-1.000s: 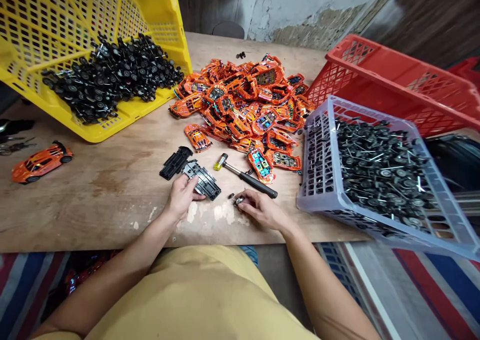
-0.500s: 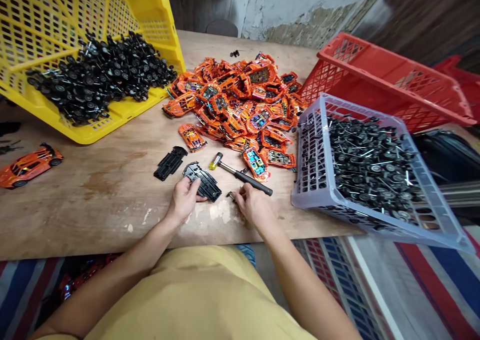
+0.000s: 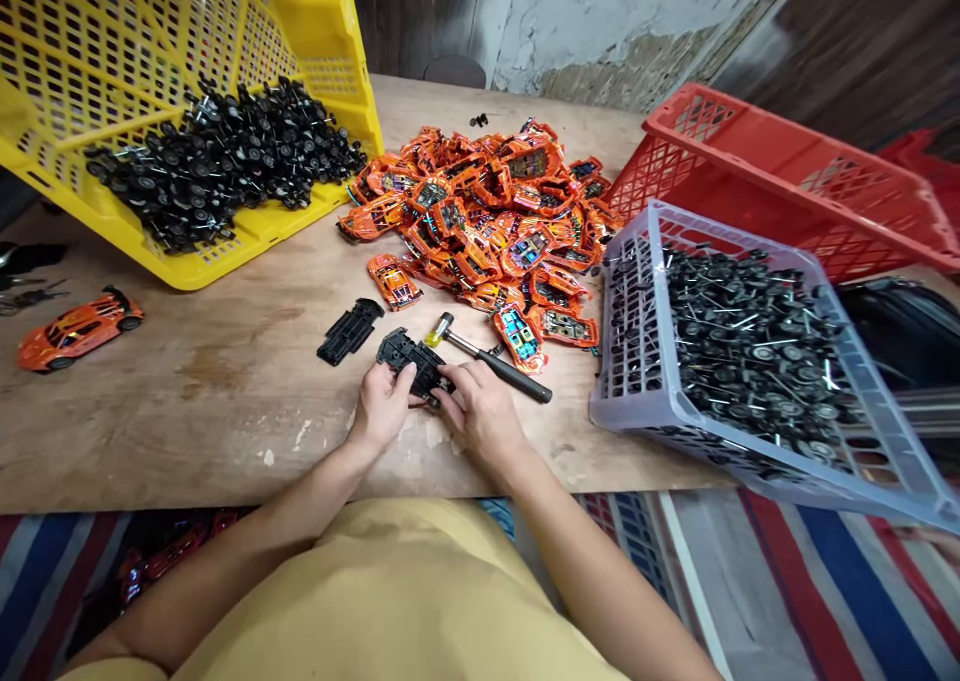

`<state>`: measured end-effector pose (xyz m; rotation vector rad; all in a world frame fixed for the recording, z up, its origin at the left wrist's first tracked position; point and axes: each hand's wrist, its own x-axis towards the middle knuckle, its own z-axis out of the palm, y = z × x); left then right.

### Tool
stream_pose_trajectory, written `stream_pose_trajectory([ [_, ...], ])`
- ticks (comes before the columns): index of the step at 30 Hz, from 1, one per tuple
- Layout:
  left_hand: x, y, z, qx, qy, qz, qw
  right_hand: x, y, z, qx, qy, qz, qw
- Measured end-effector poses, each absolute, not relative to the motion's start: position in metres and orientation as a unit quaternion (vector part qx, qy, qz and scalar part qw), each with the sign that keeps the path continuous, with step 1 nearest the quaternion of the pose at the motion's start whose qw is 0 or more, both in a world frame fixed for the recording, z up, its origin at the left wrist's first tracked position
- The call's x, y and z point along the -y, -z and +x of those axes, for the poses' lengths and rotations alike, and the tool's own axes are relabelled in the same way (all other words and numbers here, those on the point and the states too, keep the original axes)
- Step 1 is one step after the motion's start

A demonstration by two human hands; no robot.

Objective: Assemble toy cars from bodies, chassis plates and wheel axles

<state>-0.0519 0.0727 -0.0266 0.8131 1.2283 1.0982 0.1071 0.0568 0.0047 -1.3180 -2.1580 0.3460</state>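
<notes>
A black plastic toy car chassis (image 3: 405, 353) is tilted up off the table between my hands. My left hand (image 3: 381, 403) grips its near left edge, thumb on top. My right hand (image 3: 484, 413) is closed at the chassis's right end, its fingertips on a small dark, shiny part (image 3: 439, 389), mostly hidden, which looks like a wheel axle. Just beyond lies a small hammer (image 3: 514, 374) with a yellow-and-metal head and a black handle. A second black chassis (image 3: 350, 331) rests on the table to the left.
Orange toy car bodies (image 3: 480, 211) are heaped at the back centre. A yellow crate (image 3: 187, 271) and a clear plastic basket (image 3: 637, 411) hold black wheels on axles. Behind the basket a red crate (image 3: 780, 161) leans. An orange car (image 3: 79, 331) stands at left.
My right hand has moved up and left with the small part, from the table to the chassis's right end. My left hand still holds the chassis. The view has shifted slightly.
</notes>
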Motion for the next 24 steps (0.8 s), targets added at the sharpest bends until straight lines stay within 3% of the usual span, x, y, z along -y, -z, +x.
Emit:
stream_pose_trajectory([
  [11,-0.072,0.019,-0.044,-0.518,-0.507,0.327,0.607,-0.056,-0.002,0.108,0.764,-0.107,-0.51,0.382],
  [21,-0.068,0.021,-0.04,-0.507,-0.523,0.345,0.593,-0.057,0.006,0.11,0.762,-0.091,-0.534,0.354],
  [24,-0.066,0.021,-0.039,-0.504,-0.502,0.378,0.593,-0.056,-0.002,0.111,0.742,-0.123,-0.535,0.384],
])
